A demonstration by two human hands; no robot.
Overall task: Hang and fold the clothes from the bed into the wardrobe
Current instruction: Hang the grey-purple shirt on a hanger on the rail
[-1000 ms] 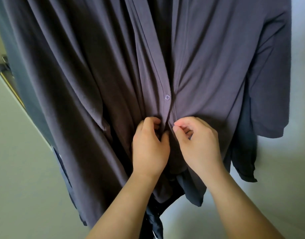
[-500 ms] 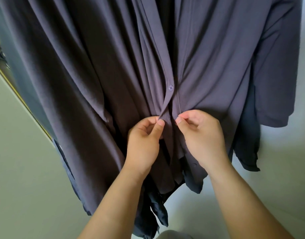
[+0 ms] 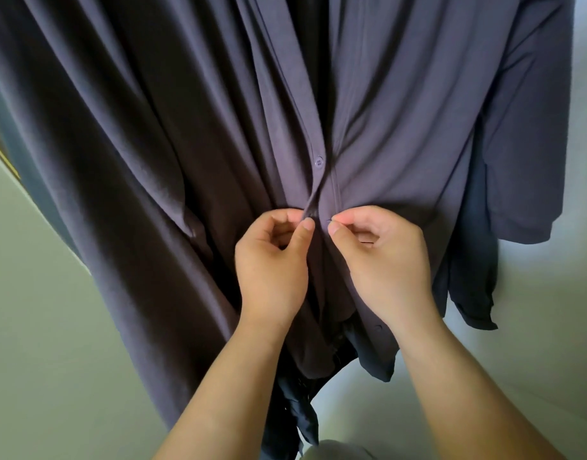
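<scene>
L hand [image 3: 272, 260] pinches shirt [image 3: 152, 161] flap, R hand [image 3: 382, 260] pinches other edge; my thumbs now further apart vs 1s ago.

Whatever carries the clothes lies above the top edge, out of view. The purple-grey buttoned shirt [image 3: 401, 127] hangs down from there in long folds, hem loose. A darker garment [image 3: 475, 260] hangs just behind it, showing past its right side and below the hem. A pale wall [image 3: 551, 327] stands behind on the right and a greenish panel [image 3: 36, 327] on the left.
</scene>
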